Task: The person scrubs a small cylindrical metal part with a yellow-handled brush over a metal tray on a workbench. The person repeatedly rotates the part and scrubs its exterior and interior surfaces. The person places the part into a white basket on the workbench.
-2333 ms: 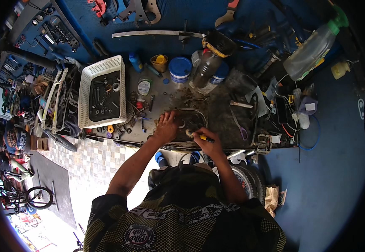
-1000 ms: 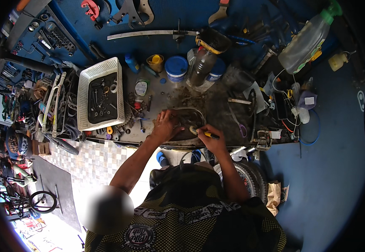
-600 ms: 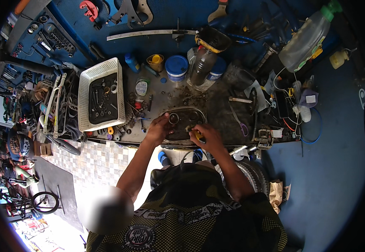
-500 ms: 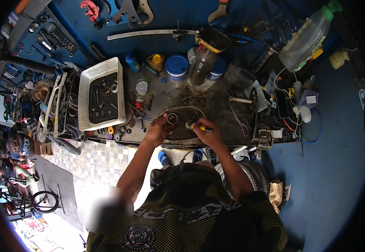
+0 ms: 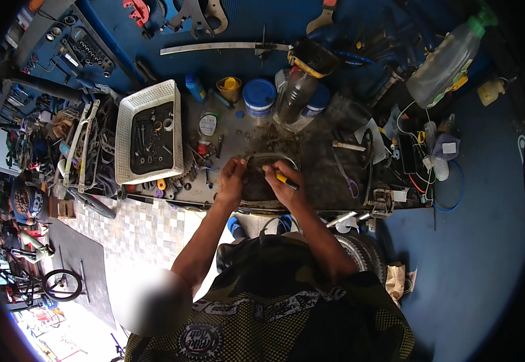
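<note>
left hand [image 5: 231, 181] — bent, can't tell grip | right hand [image 5: 283, 192] — curled round yellow-black tool [image 5: 287, 181]

The workbench [image 5: 323, 175] is dim; glare whitens the floor [image 5: 134, 256]; dark edges curve.

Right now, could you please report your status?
Right hand gripping yellow-and-black tool; left hand at tray, hold unclear; purple-handled scissors right of tray.
</note>
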`<state>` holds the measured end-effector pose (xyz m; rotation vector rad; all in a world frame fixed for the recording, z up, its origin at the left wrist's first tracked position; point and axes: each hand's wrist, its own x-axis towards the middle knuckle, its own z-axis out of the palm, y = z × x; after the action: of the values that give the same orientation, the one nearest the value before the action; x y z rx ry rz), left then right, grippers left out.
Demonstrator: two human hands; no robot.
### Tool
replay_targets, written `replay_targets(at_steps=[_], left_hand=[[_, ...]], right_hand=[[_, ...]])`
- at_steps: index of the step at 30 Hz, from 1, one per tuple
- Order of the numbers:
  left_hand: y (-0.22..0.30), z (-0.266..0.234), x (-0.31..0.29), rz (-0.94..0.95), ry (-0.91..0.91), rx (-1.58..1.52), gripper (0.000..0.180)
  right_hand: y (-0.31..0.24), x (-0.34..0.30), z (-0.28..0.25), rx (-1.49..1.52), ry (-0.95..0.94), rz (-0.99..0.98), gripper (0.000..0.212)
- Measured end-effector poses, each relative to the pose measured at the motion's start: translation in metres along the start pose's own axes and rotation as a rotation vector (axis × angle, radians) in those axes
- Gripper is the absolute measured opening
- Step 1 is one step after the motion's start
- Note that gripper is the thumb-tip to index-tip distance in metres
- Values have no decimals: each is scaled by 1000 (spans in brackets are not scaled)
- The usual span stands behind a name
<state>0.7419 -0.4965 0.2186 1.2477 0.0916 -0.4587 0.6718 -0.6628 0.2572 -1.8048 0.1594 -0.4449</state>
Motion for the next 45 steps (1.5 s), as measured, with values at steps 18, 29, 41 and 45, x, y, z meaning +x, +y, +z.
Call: replay_targets(at_steps=[18,29,41,45], left_hand=[[-8,4,0,115,-70,73,18],[-4,-19,10,-125,-203,-407,29],[-22,2,0,-37,109,-172,19],[-12,-4,-3,-89,134,82,26]], right_hand=[[-2,0,-4,156,18,316,28],[38,-27,-35,-18,-260,126,35],[24,-7,6,232,-87,417,34],[6,-6,1,93,-46,233,33]])
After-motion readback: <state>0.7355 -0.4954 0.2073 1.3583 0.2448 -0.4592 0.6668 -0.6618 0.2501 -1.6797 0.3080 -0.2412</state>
